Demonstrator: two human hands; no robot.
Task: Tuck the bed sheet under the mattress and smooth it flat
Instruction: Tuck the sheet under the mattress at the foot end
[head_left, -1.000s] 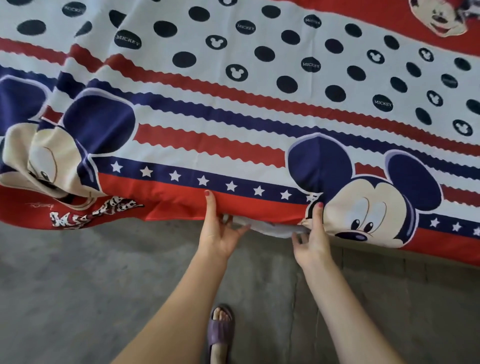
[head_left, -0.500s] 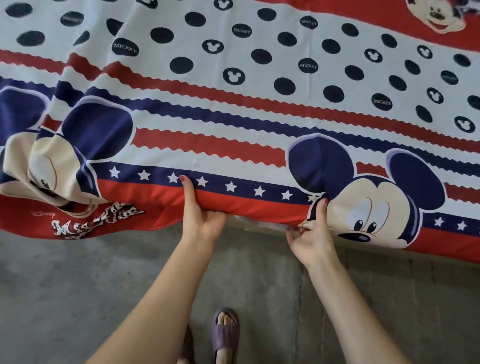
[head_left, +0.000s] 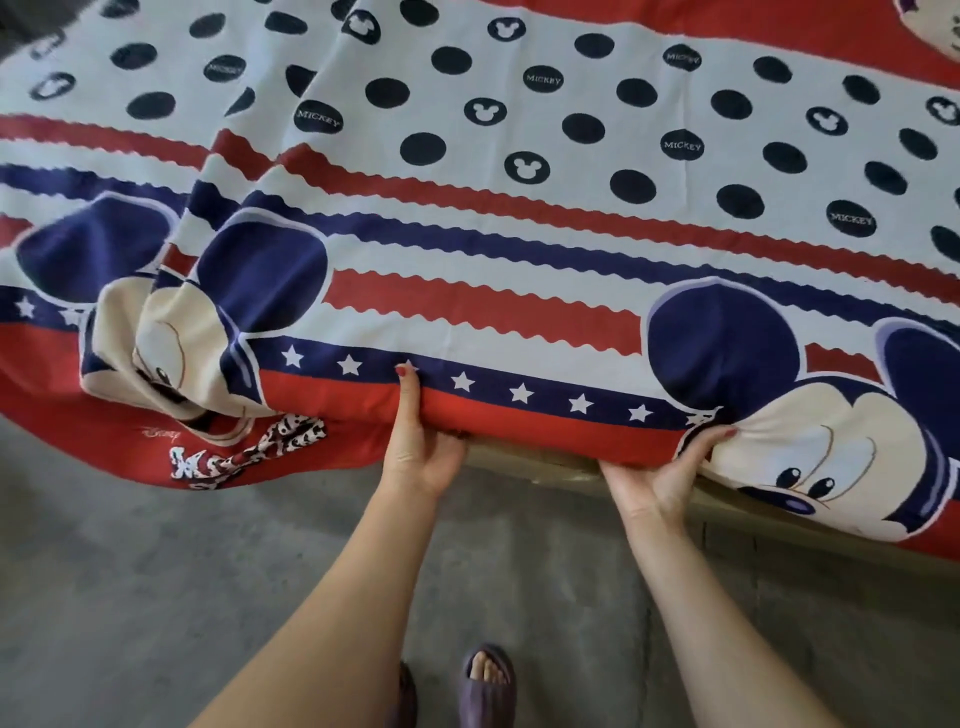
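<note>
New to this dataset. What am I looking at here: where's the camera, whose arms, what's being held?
No robot here: a person wears one wide-angle camera on the head, looking forward and down, so the two bare arms coming up from the bottom are their own. The left hand and right hand both grip the red border of a cartoon-print bed sheet, with fingers curled under the edge of the mattress. Between the hands the border looks tucked in. Further left the sheet hangs loose in a bunched fold, not yet tucked. Below are a grey floor and the person's foot in a purple slipper.
</note>
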